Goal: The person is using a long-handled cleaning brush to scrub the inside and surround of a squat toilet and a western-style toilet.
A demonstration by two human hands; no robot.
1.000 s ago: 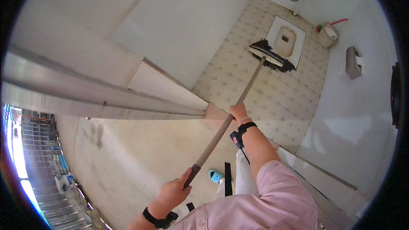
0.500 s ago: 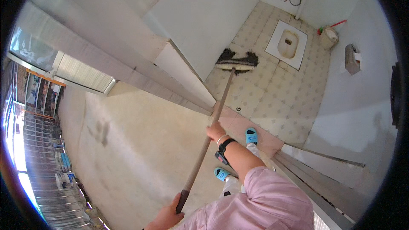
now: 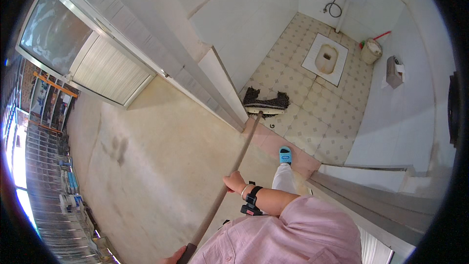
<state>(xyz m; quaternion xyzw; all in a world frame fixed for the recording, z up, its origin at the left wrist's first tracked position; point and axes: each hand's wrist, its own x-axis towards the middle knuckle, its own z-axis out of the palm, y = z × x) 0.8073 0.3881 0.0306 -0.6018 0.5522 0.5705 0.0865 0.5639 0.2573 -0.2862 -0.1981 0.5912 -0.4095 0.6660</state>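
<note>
A mop (image 3: pixel 267 101) with dark shaggy strands and a pale crossbar rests on the tiled floor just inside the doorway. Its long brown handle (image 3: pixel 222 190) slants down toward the lower left. My right hand (image 3: pixel 234 182) is closed round the middle of the handle, with a bracelet and a black strapped device on that wrist. Near the dark grip at the handle's end, my left hand (image 3: pixel 172 259) holds on, mostly cut off by the lower edge of the picture. A small dark curled scrap (image 3: pixel 272 126) lies on the tiles close to the mop head.
Beyond is a white squat toilet (image 3: pixel 326 57), with a bin (image 3: pixel 372 52) by the right wall. A tissue box (image 3: pixel 394 72) hangs on that wall. My blue slipper (image 3: pixel 285 155) stands on the pink threshold (image 3: pixel 307 162). An open door (image 3: pixel 83 51) stands at left.
The mop head has been drawn back toward me, nearer the threshold. Both hands have moved down and left with the handle. One of my slippers has gone out of view.
</note>
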